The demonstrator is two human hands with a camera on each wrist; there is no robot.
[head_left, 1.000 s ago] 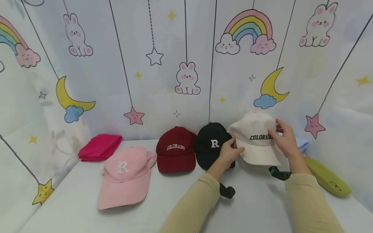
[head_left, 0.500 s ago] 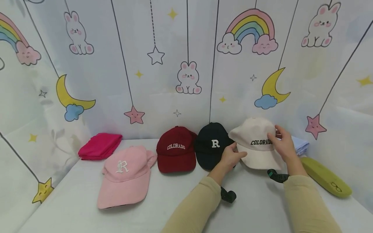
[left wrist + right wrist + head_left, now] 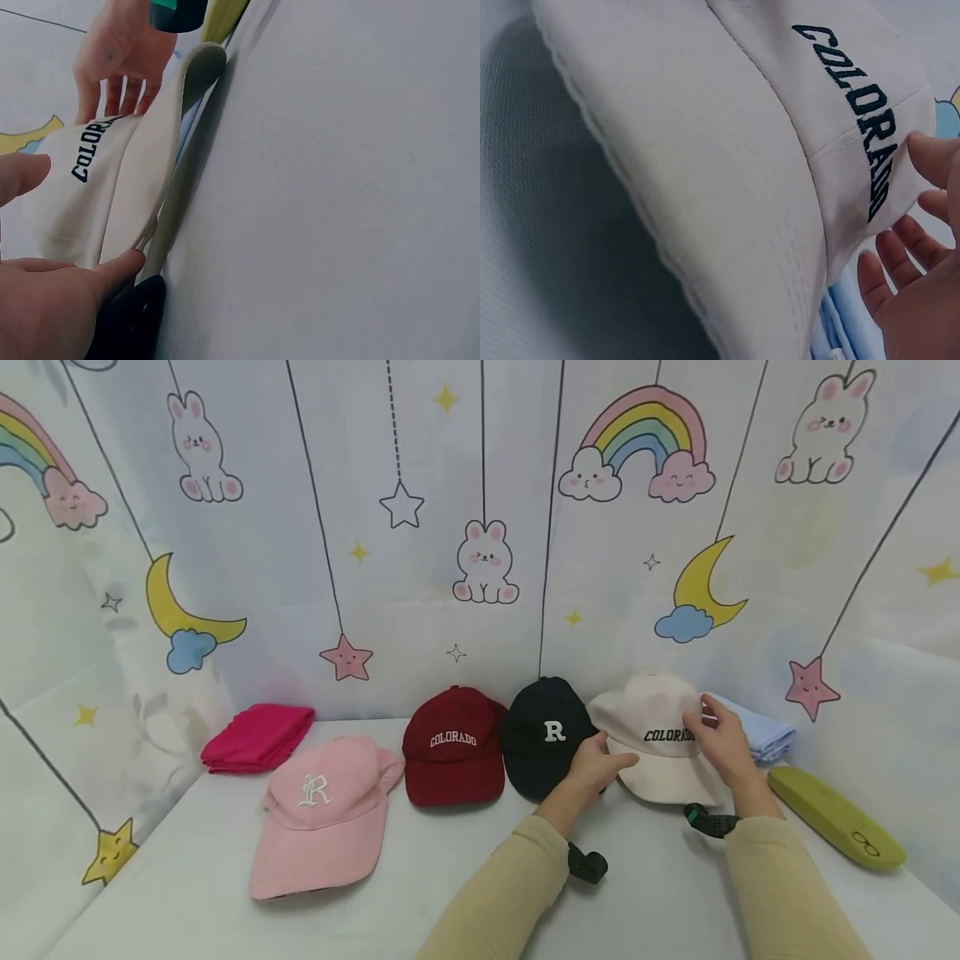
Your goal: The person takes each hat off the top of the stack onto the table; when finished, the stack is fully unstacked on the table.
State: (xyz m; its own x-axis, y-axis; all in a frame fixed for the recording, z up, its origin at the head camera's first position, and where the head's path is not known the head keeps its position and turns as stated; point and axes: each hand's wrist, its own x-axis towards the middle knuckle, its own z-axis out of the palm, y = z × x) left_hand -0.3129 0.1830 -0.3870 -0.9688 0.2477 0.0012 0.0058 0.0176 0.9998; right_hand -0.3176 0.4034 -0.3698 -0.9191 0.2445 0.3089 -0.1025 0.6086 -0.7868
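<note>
An off-white baseball cap (image 3: 651,737) lettered COLORADO is held between both hands at the right end of a row of caps. My left hand (image 3: 588,770) has its thumb over the left side of the brim, shown at the brim's edge in the left wrist view. My right hand (image 3: 722,737) pinches the right side of the crown, thumb on the lettered front; in the right wrist view its other fingers (image 3: 922,244) curl beside the crown. Close left of it, a black cap (image 3: 542,743) with a white R is partly hidden by my left hand.
Further left are a dark red cap (image 3: 453,777), a pink cap (image 3: 322,835) and folded magenta cloth (image 3: 258,739). Folded light blue cloth (image 3: 761,731) lies behind my right hand, an olive-green glasses case (image 3: 832,818) to its right. A printed curtain (image 3: 420,577) backs the white table (image 3: 420,877).
The off-white cap has come down toward the table, both hands moving down with it. More of the light blue cloth now shows beside my right hand. The other caps have stayed put.
</note>
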